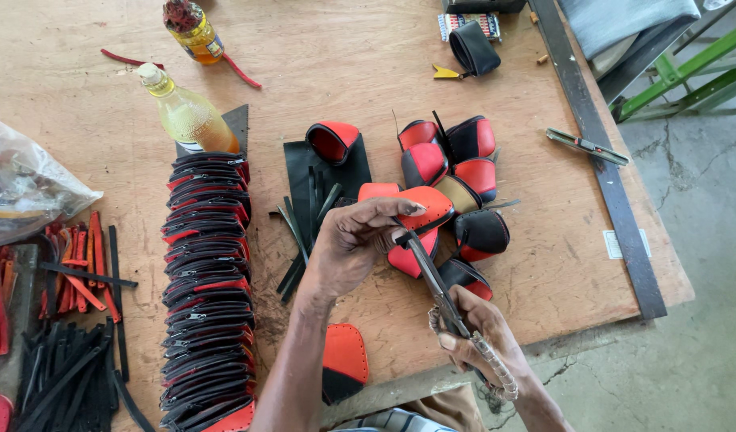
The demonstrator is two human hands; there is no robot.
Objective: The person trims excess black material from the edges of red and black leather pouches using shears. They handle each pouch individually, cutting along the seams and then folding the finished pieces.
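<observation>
Head view: the left hand (354, 244) pinches a red and black pouch (420, 210) above the worktop (368, 64), while the right hand (478, 330) grips pliers (434, 276) biting its edge. A long row of flat pieces (208, 288) lies stacked; several shaped pouches (456, 164) sit beyond. What the pliers' tips clamp is unclear.

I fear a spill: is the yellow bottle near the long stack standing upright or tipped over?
Tipped: the yellow bottle leans with its capped top toward the upper left, its base near the long stack of black and red pieces.
</observation>
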